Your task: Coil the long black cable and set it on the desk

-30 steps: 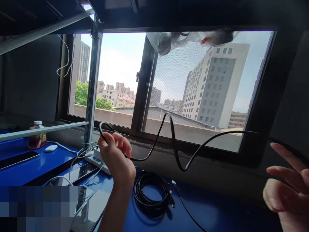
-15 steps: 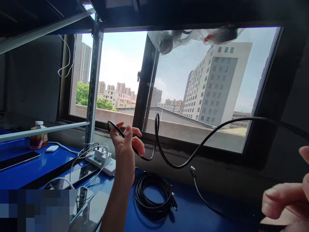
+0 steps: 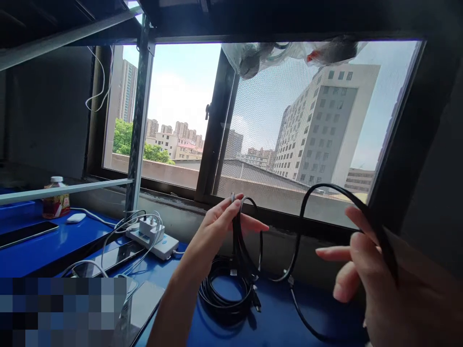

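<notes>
My left hand (image 3: 224, 219) pinches loops of a black cable (image 3: 237, 236) between thumb and fingers, above the desk. From these loops the cable dips, then arches up to the right and passes over my right hand (image 3: 369, 260). My right hand's fingers are spread apart and partly bent, and the cable lies across it without a closed grip that I can see. Below my left hand, a coiled black cable (image 3: 220, 311) with a plug end rests on the blue desk (image 3: 278, 327). Another thin cable (image 3: 300, 313) with a connector lies to its right.
A white power strip (image 3: 164, 243) with chargers and white wires stands left of my left arm. Farther left are a bottle (image 3: 56, 197), a white case (image 3: 75, 218) and a phone (image 3: 29, 233). A metal shelf post (image 3: 139, 120) rises before the window (image 3: 173, 111).
My left hand has moved right and gathered the cable into hanging loops. My right hand has come further into view from the right, and the cable arches more steeply.
</notes>
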A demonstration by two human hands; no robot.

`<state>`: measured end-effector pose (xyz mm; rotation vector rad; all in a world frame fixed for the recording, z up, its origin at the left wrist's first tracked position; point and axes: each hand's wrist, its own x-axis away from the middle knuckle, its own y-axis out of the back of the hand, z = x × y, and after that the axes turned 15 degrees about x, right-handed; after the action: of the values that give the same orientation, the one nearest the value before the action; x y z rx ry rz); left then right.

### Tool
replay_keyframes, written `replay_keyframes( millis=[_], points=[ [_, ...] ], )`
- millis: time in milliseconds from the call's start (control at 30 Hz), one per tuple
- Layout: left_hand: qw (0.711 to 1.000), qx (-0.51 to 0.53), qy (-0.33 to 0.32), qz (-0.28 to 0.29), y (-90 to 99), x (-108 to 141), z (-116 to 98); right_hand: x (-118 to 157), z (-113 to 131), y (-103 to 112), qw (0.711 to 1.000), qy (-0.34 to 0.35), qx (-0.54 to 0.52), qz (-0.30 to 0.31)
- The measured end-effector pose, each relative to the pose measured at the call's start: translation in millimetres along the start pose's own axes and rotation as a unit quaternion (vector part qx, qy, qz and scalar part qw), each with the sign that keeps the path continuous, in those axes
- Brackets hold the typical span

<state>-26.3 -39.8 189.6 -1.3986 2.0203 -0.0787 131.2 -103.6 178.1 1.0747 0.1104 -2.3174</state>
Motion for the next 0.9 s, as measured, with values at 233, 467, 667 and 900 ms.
replay_keyframes(
  millis=[233,467,667,900],
  points=[
    [0.999,-0.03,0.021,0.04,-11.2,11.4,-3.0,-15.2,5.2,-1.9,0.988,0.063,0.051,0.132],
    [0.997,-0.004,0.033,0.066,-13.1,8.7,-3.2,-11.2,12.0,-11.6,0.972,0.131,0.048,0.188],
    [0.996,-0.003,0.012,0.086,-15.6,7.4,0.6,-7.3,17.2,-9.6,0.967,0.124,0.049,0.216],
    [0.997,-0.031,-0.016,0.072,-20.7,0.3,14.8,-2.7,13.5,-12.7,0.971,0.071,0.003,0.226]
  ],
)
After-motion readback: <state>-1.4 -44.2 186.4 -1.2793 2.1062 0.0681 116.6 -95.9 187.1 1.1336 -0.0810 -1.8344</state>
